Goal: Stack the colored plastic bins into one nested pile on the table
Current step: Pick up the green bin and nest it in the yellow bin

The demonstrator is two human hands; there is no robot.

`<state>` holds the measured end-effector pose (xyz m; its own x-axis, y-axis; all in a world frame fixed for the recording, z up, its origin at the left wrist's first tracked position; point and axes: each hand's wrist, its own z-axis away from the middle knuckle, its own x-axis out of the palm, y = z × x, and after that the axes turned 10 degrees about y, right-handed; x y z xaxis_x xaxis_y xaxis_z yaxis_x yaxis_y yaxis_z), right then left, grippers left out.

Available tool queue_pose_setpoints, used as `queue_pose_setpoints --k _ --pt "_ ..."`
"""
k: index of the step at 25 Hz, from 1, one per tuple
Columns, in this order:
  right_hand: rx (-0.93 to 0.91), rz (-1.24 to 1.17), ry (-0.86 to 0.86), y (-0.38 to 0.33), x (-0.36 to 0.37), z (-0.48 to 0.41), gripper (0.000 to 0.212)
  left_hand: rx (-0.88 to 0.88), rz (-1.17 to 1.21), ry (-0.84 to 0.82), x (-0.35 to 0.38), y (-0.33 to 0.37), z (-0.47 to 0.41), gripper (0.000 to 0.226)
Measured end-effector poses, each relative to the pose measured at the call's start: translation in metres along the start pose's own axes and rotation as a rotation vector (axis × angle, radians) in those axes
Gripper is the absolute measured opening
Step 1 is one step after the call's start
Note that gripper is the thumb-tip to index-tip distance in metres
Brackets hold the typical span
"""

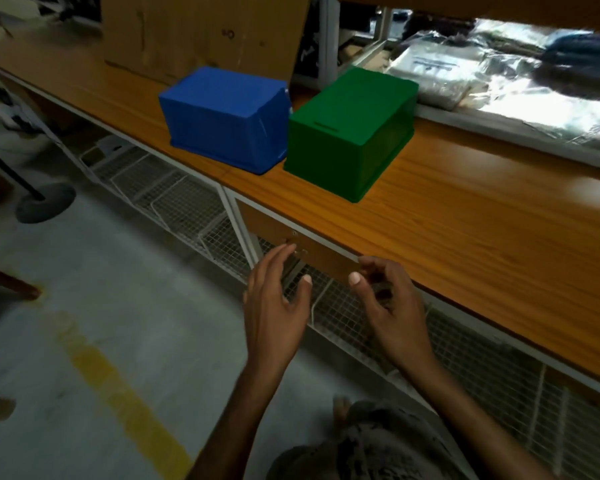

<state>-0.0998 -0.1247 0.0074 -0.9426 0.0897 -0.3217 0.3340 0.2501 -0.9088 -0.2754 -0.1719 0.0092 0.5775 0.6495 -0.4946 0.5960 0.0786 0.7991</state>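
Note:
Two plastic bins stand upside down, side by side, on the wooden table [465,216]: a blue bin [226,116] on the left and a green bin [350,133] touching its right side. Both my hands hover in front of the table's edge, well below the bins and apart from them. My left hand [274,299] has relaxed, spread fingers and holds nothing. My right hand [388,299] has loosely curled fingers and also holds nothing.
A large cardboard box [201,32] stands behind the blue bin. Plastic-wrapped packages [499,74] lie on a shelf at the back right. Wire mesh baskets [187,202] hang under the table. The concrete floor carries a yellow line [118,382].

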Motion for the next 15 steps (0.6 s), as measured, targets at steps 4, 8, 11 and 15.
queue_pose_setpoints --k 4,8,11,15 --pt "0.026 0.025 0.078 0.017 0.033 -0.048 0.026 0.031 0.011 -0.035 0.027 -0.026 -0.061 0.045" --pt "0.05 0.067 0.098 0.028 0.068 -0.108 0.027 0.018 0.009 -0.054 0.048 -0.043 -0.131 0.042" --pt "0.033 0.145 0.136 0.033 0.087 -0.146 0.03 0.034 0.003 -0.075 0.064 -0.053 -0.18 0.04" --pt "0.125 0.24 0.263 0.049 0.114 -0.177 0.039 0.042 -0.021 -0.177 0.089 -0.071 -0.242 0.042"
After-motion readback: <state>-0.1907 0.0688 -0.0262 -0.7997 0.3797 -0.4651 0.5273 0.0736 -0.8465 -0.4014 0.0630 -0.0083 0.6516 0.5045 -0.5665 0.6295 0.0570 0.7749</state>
